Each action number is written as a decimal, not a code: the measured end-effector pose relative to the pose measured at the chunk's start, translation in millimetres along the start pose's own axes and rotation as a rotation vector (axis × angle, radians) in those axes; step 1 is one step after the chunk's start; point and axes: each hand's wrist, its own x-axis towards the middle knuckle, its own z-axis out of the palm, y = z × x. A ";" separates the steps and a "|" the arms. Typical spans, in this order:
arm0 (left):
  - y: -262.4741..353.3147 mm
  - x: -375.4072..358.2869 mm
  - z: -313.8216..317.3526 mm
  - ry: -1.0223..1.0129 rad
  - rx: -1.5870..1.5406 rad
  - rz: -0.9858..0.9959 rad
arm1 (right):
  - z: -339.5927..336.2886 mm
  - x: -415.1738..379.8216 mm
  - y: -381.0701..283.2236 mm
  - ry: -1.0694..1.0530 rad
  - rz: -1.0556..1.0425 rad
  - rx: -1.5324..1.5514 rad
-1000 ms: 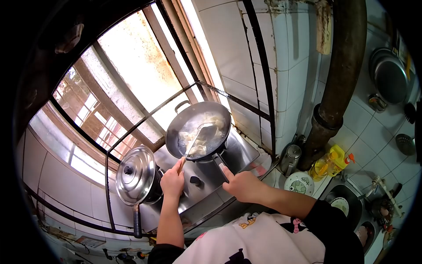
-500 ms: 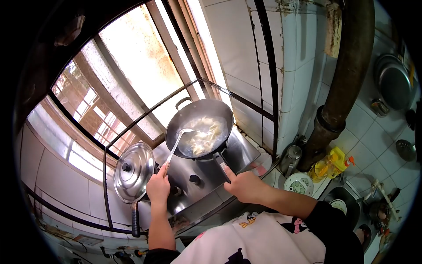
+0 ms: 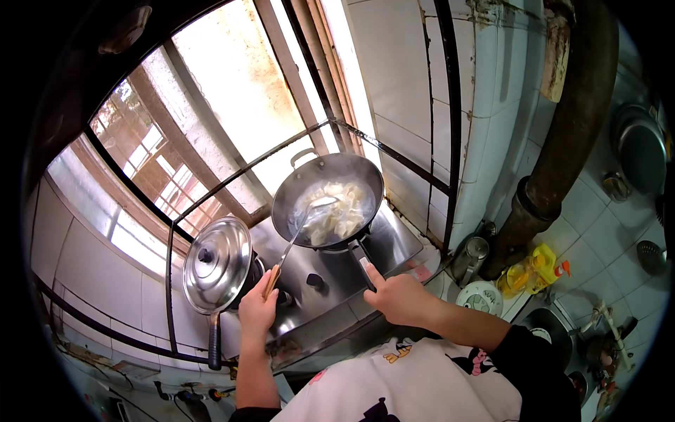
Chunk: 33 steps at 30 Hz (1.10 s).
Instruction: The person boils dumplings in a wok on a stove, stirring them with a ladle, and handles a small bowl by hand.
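Note:
My left hand (image 3: 257, 309) is closed around the wooden handle of a long metal ladle (image 3: 290, 246). Its shiny head lies among pale dumplings (image 3: 344, 211) in cloudy, steaming water; the exact shape of the head is hard to make out. A dark wok (image 3: 288, 188) holds the dumplings and stands on the steel gas stove (image 3: 299, 302). With fingers wrapped round the wok's long handle (image 3: 361, 260), my right hand (image 3: 397, 297) grips it from the near side. The burner under the wok is hidden.
Left of the wok, a second pan with a silver lid (image 3: 219, 257) sits on the stove, its black handle (image 3: 215, 344) pointing toward me. A black metal frame (image 3: 390, 156) surrounds the stove by the window. Rightward are a plate (image 3: 479, 298), yellow bottles (image 3: 531, 271) and a sink (image 3: 548, 320).
The ladle's head has moved right, from the wok's left side into the middle of the dumplings. My left hand has shifted slightly lower. My right hand keeps its grip; the camera view has shifted slightly.

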 end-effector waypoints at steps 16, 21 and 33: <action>-5.3 1.0 55.6 -0.041 -0.200 -0.203 | -2.4 0.5 -0.7 0.001 0.007 0.010; -13.3 2.0 69.1 -0.092 0.108 -0.128 | -2.5 1.6 0.6 0.004 -0.001 0.002; 13.7 7.6 63.5 -0.192 0.279 -0.161 | -6.0 3.5 -0.5 -0.037 -0.010 -0.047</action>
